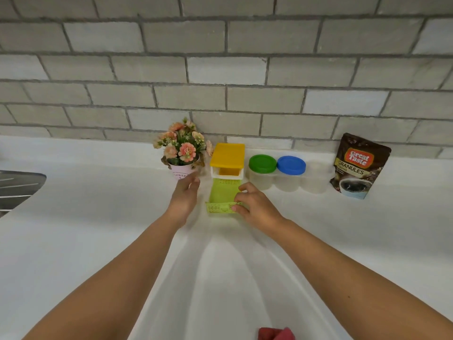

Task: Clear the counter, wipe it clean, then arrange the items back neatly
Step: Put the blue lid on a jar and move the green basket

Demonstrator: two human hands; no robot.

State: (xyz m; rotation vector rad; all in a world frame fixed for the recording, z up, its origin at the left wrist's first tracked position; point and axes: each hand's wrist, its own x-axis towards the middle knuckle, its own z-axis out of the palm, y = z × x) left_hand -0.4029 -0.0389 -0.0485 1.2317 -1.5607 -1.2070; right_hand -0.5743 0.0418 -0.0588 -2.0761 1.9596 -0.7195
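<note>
A small drawer box with a yellow lid (228, 155) stands against the tiled wall. Its green perforated drawer (221, 196) is pulled far out toward me on the white counter (98, 217). My right hand (255, 204) pinches the drawer's front right corner. My left hand (185, 195) hovers with relaxed fingers left of the drawer, just in front of a pink pot of artificial flowers (182, 153). To the right of the box stand three clear jars: one with a green lid (262, 164), one with a blue lid (291, 165), one with a clear lid (317, 176).
A brown Great Taste coffee pouch (359, 165) leans on the wall at the right. A steel sink drainboard (17, 186) shows at the far left. A red cloth (275, 334) lies at the bottom edge near me.
</note>
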